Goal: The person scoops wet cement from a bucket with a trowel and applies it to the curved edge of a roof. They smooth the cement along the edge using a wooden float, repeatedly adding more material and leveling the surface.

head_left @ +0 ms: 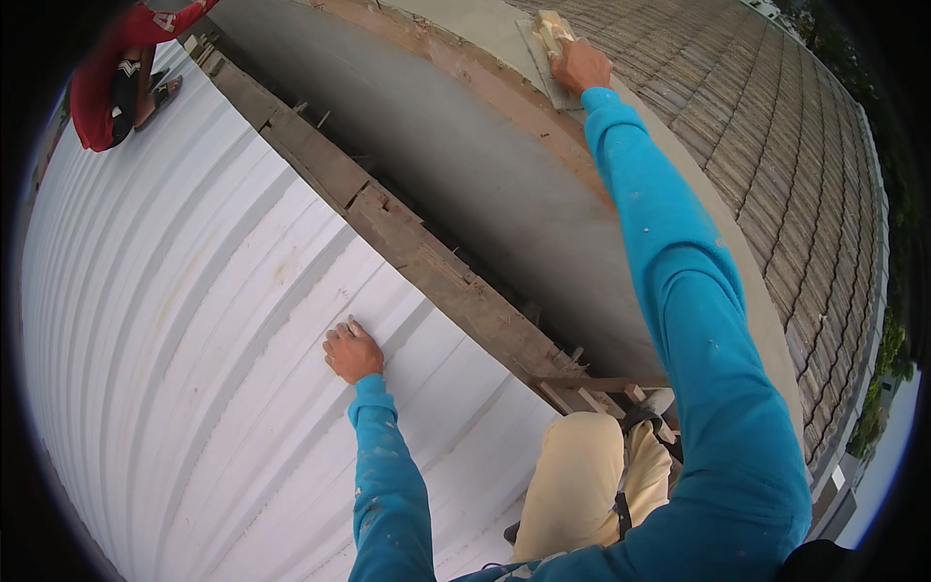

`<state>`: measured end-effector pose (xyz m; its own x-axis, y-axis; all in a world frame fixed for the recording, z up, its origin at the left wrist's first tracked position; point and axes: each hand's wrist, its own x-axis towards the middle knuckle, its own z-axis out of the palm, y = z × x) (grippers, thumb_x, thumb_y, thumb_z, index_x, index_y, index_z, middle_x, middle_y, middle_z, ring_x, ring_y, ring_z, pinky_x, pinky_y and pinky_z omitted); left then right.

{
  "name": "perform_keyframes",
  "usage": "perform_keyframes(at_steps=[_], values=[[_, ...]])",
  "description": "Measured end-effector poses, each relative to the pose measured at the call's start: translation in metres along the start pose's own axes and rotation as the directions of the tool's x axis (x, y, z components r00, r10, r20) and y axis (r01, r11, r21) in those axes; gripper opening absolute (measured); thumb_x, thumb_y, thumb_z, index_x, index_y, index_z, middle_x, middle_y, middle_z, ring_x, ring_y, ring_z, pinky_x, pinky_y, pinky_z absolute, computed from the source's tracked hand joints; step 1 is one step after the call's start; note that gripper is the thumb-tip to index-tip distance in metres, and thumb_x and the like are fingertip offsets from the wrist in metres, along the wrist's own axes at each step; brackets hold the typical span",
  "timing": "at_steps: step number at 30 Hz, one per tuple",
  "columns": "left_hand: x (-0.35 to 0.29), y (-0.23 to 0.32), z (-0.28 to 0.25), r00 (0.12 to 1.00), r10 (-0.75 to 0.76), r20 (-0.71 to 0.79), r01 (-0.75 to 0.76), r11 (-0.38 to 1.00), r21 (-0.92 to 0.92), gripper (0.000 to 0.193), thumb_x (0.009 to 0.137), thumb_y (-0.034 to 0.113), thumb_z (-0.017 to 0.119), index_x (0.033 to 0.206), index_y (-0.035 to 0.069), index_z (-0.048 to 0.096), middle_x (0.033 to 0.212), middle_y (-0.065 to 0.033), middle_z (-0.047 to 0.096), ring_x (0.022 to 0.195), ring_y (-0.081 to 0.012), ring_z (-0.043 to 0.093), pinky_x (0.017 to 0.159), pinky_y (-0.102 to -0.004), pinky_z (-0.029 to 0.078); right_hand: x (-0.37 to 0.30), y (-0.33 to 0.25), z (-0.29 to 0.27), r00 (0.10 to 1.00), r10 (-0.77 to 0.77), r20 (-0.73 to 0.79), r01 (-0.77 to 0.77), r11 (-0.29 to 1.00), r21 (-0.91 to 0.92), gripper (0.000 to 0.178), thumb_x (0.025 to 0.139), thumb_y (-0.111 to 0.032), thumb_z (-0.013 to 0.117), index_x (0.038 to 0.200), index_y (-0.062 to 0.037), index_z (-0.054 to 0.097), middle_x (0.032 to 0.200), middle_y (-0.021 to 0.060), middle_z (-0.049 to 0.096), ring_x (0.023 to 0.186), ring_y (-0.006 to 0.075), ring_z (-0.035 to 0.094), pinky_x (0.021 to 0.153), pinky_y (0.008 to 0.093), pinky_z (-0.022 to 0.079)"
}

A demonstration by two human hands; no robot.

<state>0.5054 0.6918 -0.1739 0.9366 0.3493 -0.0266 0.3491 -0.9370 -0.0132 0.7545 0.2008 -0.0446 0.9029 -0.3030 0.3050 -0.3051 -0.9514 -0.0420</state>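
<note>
My right hand reaches to the top of the wall and is closed around the pale yellow handle of a plastering float. The float's flat, greyish board lies against the smooth grey plaster along the wall's top edge. Lower left, my left hand rests on the white corrugated metal roof with its fingers curled in. Whether anything is inside those fingers is hidden. Both forearms are in blue sleeves spotted with plaster.
A deep gap runs between the grey wall and a rough masonry ledge. Brown roof tiles slope away at right. Another person in red squats at upper left. Wooden pieces stand beside my knee.
</note>
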Motion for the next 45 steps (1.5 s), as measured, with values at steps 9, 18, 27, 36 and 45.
perform_keyframes(at_steps=[9, 18, 27, 36, 45], values=[[-0.009, -0.026, 0.007, 0.999, -0.046, -0.028, 0.046, 0.999, 0.002, 0.036, 0.099, 0.038, 0.045, 0.099, 0.008, 0.065, 0.100, -0.0083, 0.058, 0.098, -0.0285, 0.054, 0.085, -0.0438, 0.043, -0.037, 0.043, -0.015, 0.980, 0.039, 0.196, -0.026, 0.997, -0.068, 0.051, 0.093, -0.036, 0.054, 0.141, -0.0193, 0.048, 0.108, 0.0189, 0.063, 0.097, 0.0377, 0.065, 0.082, 0.0516, 0.051], [-0.008, -0.027, 0.005, 0.996, -0.088, 0.007, 0.087, 0.995, 0.052, 0.036, 0.099, 0.038, 0.045, 0.098, 0.008, 0.065, 0.102, -0.0086, 0.058, 0.101, -0.0281, 0.053, 0.085, -0.0435, 0.043, -0.022, -0.057, 0.005, 0.910, -0.351, 0.221, 0.361, 0.933, -0.007, 0.048, 0.092, -0.038, 0.055, 0.136, -0.0193, 0.053, 0.111, 0.0175, 0.063, 0.098, 0.0374, 0.065, 0.081, 0.0503, 0.052], [0.000, -0.014, 0.008, 0.999, -0.050, 0.018, 0.050, 0.999, -0.016, 0.035, 0.099, 0.038, 0.045, 0.099, 0.009, 0.065, 0.103, -0.0082, 0.057, 0.101, -0.0277, 0.053, 0.086, -0.0436, 0.043, 0.010, -0.045, -0.007, 0.941, -0.227, 0.250, 0.245, 0.968, -0.043, 0.049, 0.093, -0.036, 0.054, 0.139, -0.0202, 0.050, 0.109, 0.0201, 0.062, 0.096, 0.0389, 0.064, 0.081, 0.0485, 0.052], [0.003, -0.007, 0.005, 0.999, -0.024, 0.024, 0.025, 0.999, -0.045, 0.036, 0.099, 0.040, 0.045, 0.100, 0.009, 0.065, 0.102, -0.0076, 0.057, 0.100, -0.0274, 0.052, 0.087, -0.0429, 0.042, 0.060, -0.027, 0.001, 0.971, -0.047, 0.233, 0.075, 0.990, -0.116, 0.045, 0.092, -0.040, 0.055, 0.128, -0.0141, 0.060, 0.120, 0.0223, 0.061, 0.099, 0.0379, 0.064, 0.080, 0.0479, 0.053], [-0.006, -0.026, 0.010, 0.996, -0.092, 0.018, 0.092, 0.996, 0.012, 0.036, 0.099, 0.039, 0.046, 0.100, 0.009, 0.065, 0.103, -0.0077, 0.057, 0.099, -0.0272, 0.052, 0.087, -0.0424, 0.042, 0.040, -0.043, 0.016, 0.966, -0.194, 0.173, 0.209, 0.976, -0.068, 0.042, 0.093, -0.037, 0.054, 0.127, -0.0125, 0.060, 0.116, 0.0204, 0.064, 0.101, 0.0365, 0.064, 0.084, 0.0491, 0.052]])
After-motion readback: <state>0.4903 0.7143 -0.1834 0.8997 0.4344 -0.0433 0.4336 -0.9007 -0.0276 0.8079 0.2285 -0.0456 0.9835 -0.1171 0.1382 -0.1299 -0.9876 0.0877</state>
